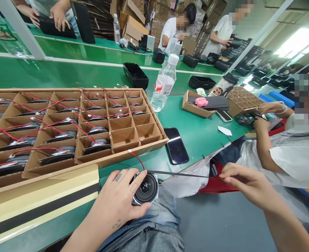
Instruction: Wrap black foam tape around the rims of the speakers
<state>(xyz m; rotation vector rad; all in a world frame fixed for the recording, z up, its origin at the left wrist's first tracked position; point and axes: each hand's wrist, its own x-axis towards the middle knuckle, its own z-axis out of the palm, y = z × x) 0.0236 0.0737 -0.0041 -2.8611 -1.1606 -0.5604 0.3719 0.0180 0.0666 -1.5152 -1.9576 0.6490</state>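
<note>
My left hand [123, 196] is curled around a small round speaker [145, 187] with a black cone and a square metal frame, at the table's front edge. A short red wire [138, 159] with a white connector sticks up from the speaker. Pinched in the fingers of my right hand [246, 182], a thin black strip [182, 174] stretches taut across to the speaker's top edge, by my left fingertips. Just behind the speaker stands a divided cardboard box [133, 151], with speakers and red wires in most compartments; several at its right end hold none.
A sheet of yellow backing paper with a black strip [44, 206] lies before the box. To the right are a phone [177, 147], a water bottle [164, 84] and a small cardboard tray [196, 109]. A co-worker's hands [264, 115] work at the far right.
</note>
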